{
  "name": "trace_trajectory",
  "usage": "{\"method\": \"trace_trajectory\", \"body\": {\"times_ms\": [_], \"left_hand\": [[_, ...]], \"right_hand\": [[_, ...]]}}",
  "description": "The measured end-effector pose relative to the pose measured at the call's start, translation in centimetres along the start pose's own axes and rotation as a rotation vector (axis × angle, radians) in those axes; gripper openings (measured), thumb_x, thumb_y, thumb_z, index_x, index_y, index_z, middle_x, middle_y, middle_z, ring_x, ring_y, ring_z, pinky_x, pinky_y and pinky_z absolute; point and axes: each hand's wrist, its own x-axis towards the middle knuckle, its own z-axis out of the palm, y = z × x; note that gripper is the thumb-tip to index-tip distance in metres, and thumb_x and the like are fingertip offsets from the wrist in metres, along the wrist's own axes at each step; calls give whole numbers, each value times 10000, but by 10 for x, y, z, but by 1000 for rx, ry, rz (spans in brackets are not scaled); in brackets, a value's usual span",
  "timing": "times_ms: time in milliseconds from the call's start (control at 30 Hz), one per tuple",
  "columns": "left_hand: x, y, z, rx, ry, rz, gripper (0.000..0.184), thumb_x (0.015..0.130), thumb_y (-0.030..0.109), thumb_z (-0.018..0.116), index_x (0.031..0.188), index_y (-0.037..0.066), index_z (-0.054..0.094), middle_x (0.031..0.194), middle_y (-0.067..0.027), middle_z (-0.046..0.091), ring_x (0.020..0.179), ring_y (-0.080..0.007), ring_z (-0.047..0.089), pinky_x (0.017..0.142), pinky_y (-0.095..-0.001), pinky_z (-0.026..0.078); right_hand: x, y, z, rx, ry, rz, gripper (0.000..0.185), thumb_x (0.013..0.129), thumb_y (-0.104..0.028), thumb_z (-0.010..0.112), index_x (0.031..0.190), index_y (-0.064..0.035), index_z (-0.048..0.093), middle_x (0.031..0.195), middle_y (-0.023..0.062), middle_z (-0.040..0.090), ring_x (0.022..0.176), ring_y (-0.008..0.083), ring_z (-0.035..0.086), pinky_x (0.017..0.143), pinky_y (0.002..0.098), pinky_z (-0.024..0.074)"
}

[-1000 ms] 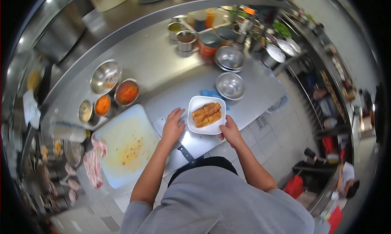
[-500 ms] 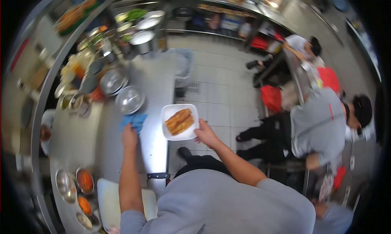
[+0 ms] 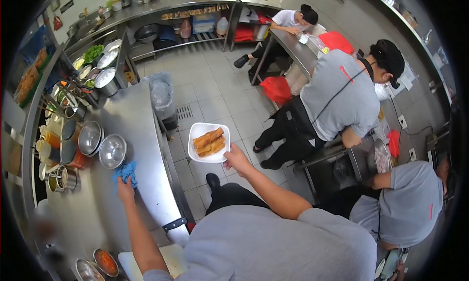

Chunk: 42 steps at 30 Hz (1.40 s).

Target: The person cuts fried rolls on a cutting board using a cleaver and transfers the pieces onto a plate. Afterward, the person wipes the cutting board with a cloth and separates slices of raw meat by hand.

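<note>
A square white bowl [image 3: 195, 131] with several browned, fried-looking rolls [image 3: 209, 142] is held by its right edge in my right hand [image 3: 237, 160], over the tiled floor. My left hand [image 3: 125, 188] is closed on a crumpled blue cloth [image 3: 127, 172] on the steel counter [image 3: 141, 134]. Just beyond the cloth stands a shiny metal bowl [image 3: 113, 151], with stacked metal bowls [image 3: 90, 138] beside it. A black-handled knife [image 3: 175, 225] lies at the counter's near edge, above a cutting board [image 3: 173, 259].
A lined bin [image 3: 161, 93] stands past the counter's far end. Two people in grey shirts [image 3: 342, 93] [image 3: 408, 203] are at the right-hand benches, and a person in white [image 3: 293, 21] sits farther back. Sauce containers [image 3: 51, 141] line the left side.
The view has swung right. The white bowl has moved away from the counter to over the floor. My left hand, earlier empty beside the bowl, has reached out and taken hold of the blue cloth.
</note>
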Motion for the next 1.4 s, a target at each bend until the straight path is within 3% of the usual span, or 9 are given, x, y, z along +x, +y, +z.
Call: {"method": "trace_trajectory", "body": {"times_ms": [200,433,633,833,1033,1100,1200,1300,1400], "left_hand": [[1,-3,2,-88,43,71,341,936,245,771,1072,-11,593,996,-251,708,912,-479,652,809,-518,512],[2,-4,12,-139,31,-17,349,903,179,800,1087,-29,588,1031,-257,695,953,-461,658,854,-490,513],[-4,10,21,-45,68,-50,350,872,11,708,1203,-42,608,1154,-258,694,1099,-431,659,976,-469,500],[-20,17,48,137,223,-123,629,795,-90,597,1420,-16,607,1333,-257,649,1218,-447,604,1100,-487,466],[-25,90,66,337,340,-251,690,775,-57,622,1460,12,580,1326,-278,642,1218,-488,587,1083,-544,452],[-24,109,76,441,490,-301,631,888,67,650,1508,61,532,1346,-282,620,1201,-491,582,1070,-547,457],[-4,131,92,440,685,-236,642,900,136,670,1522,70,526,1358,-294,618,1193,-504,581,1056,-560,466],[14,165,98,561,607,-325,647,915,204,684,1520,43,520,1353,-301,640,1160,-519,613,1035,-568,487],[25,173,82,411,404,-350,635,922,247,701,1486,2,543,1325,-297,669,1136,-514,650,1014,-558,510]], "right_hand": [[19,-19,-68,74,181,-4,397,967,-90,521,1341,22,450,897,125,700,585,135,627,489,285,521],[159,-62,-184,258,275,-67,235,1051,-167,495,1222,-20,563,860,127,733,584,115,623,486,262,510],[313,-142,-295,387,502,-233,232,1031,-151,512,1166,28,573,808,125,705,572,137,630,466,267,500],[459,-211,-440,406,717,-269,258,1049,-168,470,1153,14,619,807,107,710,576,129,638,462,255,522],[544,-249,-568,492,961,-197,301,1027,-178,488,1205,31,609,847,131,706,610,153,659,477,260,537],[557,-253,-597,524,998,-175,311,1022,-184,498,1217,33,603,860,136,702,628,165,666,484,268,539],[572,-248,-642,593,1087,-180,327,1015,-188,509,1244,31,591,880,146,695,652,187,672,501,282,542],[577,-242,-675,613,1106,-120,324,1030,-196,492,1254,18,587,903,154,693,667,200,683,514,287,546],[581,-242,-687,669,1147,-168,304,1016,-161,519,1244,29,585,903,148,697,651,195,678,497,286,537]]}}
